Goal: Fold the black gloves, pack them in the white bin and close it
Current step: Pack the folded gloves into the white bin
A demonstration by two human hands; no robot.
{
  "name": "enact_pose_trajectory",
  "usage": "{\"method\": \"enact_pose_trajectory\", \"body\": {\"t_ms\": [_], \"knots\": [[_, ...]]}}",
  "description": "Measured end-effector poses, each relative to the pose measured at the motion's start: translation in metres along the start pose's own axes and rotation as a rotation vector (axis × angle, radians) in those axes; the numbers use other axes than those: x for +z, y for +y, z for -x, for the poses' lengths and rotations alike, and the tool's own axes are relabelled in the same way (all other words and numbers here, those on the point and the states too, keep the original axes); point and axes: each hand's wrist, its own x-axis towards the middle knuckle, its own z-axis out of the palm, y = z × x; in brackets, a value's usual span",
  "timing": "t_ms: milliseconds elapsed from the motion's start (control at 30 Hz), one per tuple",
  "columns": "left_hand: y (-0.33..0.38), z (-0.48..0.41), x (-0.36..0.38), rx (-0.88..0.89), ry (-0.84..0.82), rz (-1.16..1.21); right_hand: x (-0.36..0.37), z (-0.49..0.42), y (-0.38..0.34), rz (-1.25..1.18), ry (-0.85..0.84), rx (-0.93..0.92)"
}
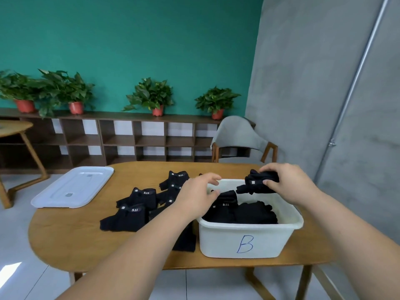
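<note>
Head view, packing stage. The right grip point(287, 185) pinches a folded glove point(255, 185) between thumb and curled fingers. It holds the glove above the far right corner of the white bin point(249, 227), which stands on the desk point(75, 239) and bears a blue "B" on its front wall. The left grip point(194, 195) hovers at the bin's left rim, fingers loosely curved and holding nothing. Its thumb lies close to the packed gloves point(249, 213) in the bin; whether it touches them cannot be told. Several unpacked gloves point(134, 211) lie clustered on the desk just left of the bin. The white lid point(71, 189) lies well apart, at the desk's far left edge.

Handling, as a judgement: the gloves look light, soft and limp, and not fragile. A fold is likely to spring open unless it is pinched across the doubled layers near the middle of the bundle, as the right grip does here. Each bundle probably needs setting down flat against its neighbours so that the stack keeps it closed. The bin appears partly filled, and the lid is not yet on.
</note>
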Motion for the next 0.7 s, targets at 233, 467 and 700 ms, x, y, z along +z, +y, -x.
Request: {"method": "enact_pose_trajectory", "body": {"t_ms": [233, 467, 700], "knots": [[-0.003, -0.006, 0.013, 0.037, -0.102, -0.096, 0.037, -0.011, -0.005, 0.057, -0.050, 0.007], [-0.008, -0.010, 0.016, 0.066, -0.110, -0.110, 0.067, -0.017, 0.004, 0.152, -0.180, 0.059], [-0.020, -0.014, 0.026, 0.032, -0.095, -0.005, 0.066, -0.027, -0.006, 0.347, -0.163, 0.049]]}}
